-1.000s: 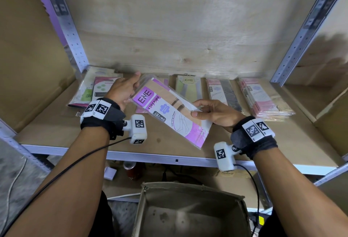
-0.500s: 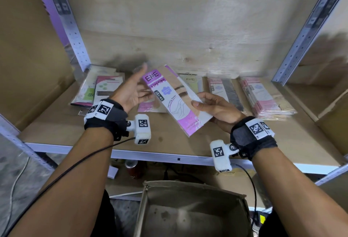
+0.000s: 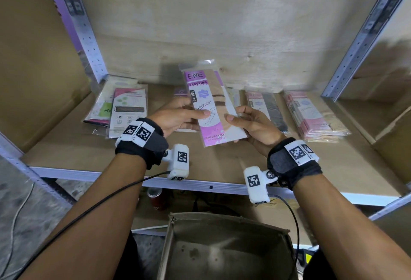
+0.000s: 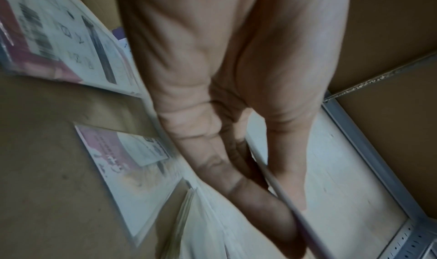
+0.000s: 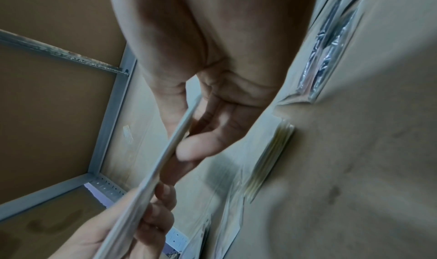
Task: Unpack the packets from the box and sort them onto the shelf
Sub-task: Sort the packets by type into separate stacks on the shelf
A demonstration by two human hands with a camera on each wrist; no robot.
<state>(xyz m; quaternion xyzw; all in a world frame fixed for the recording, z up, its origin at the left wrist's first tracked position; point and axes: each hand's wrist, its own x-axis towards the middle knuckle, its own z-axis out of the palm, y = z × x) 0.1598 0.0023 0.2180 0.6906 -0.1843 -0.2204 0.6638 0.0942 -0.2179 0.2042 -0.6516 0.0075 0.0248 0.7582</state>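
Note:
A purple and tan ENE stocking packet (image 3: 208, 106) stands nearly upright above the shelf (image 3: 77, 152), held by both hands. My left hand (image 3: 182, 117) pinches its left edge, thumb on the front. My right hand (image 3: 249, 121) pinches its right edge the same way. In the wrist views the packet shows edge-on (image 4: 279, 186) (image 5: 170, 147) between thumb and fingers. Sorted packets lie along the back of the shelf: a green and maroon pile (image 3: 120, 108) at the left, a black and pink one (image 3: 266, 106), and a pink stack (image 3: 311, 117) at the right. The open cardboard box (image 3: 222, 248) sits below the shelf edge.
Metal uprights (image 3: 82, 28) (image 3: 364, 34) frame the bay, with a wooden back panel behind. A red can (image 3: 155, 197) stands on the lower level under the shelf. A side compartment (image 3: 382, 112) opens to the right.
The packet has swung from lying tilted to the left up to nearly upright. My left hand moved from its top corner down to pinch its left edge.

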